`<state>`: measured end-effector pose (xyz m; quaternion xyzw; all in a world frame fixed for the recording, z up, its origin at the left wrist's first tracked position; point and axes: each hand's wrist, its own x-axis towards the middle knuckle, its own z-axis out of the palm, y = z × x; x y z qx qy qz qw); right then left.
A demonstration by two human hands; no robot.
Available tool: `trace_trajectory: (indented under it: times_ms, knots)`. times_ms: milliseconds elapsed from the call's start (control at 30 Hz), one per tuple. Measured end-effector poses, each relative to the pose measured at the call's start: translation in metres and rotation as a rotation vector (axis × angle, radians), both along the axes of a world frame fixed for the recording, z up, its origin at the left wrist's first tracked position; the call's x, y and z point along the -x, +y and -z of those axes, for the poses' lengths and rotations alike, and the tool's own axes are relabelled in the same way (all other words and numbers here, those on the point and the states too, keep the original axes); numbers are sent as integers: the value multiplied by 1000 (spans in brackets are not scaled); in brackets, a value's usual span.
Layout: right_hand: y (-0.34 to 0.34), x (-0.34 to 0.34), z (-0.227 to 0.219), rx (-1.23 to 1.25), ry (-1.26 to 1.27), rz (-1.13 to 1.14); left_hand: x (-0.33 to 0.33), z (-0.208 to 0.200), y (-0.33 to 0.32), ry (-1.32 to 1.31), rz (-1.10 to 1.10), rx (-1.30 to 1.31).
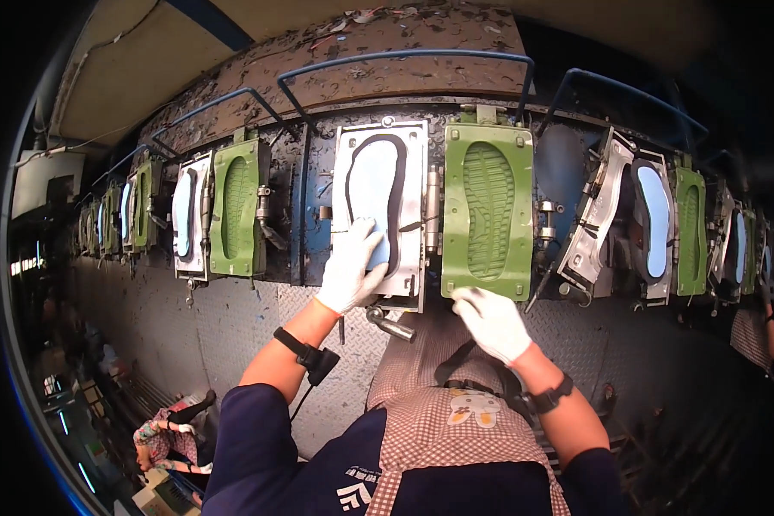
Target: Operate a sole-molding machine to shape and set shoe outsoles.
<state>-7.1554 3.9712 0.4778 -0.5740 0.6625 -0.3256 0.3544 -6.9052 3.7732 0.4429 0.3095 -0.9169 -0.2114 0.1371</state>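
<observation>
A light blue foot-shaped insole lies in the dark-rimmed cavity of a silver metal mould half. My left hand, in a white glove, rests over the insole's heel end, with thumb and fingers apart. Hinged to the right of that half is a green mould half, its sole-shaped hollow patterned with treads and facing up. My right hand, also gloved, is at the green half's lower edge. Its fingers are drawn together, and whatever they pinch is hidden.
More moulds stand in a row on both sides, including a green half on the left and a blue insole on the right. Blue tube rails run behind. A metal handle juts toward me. Another person is at lower left.
</observation>
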Motion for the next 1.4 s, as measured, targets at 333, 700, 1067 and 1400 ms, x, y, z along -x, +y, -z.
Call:
trace_trajectory:
  times_ms: [333, 700, 1067, 1400]
  knots:
    - [-139, -87, 55, -148, 235, 53, -16, 42, 11, 172, -59, 75]
    - [5, -17, 2, -563, -2, 91, 94, -3, -99, -15, -46, 283]
    - [124, 211, 3, -208, 624, 745, 133, -3, -119, -167, -34, 296]
    - [23, 379, 65, -287, 1036, 327, 244, 1, 101, 252, 94, -21]
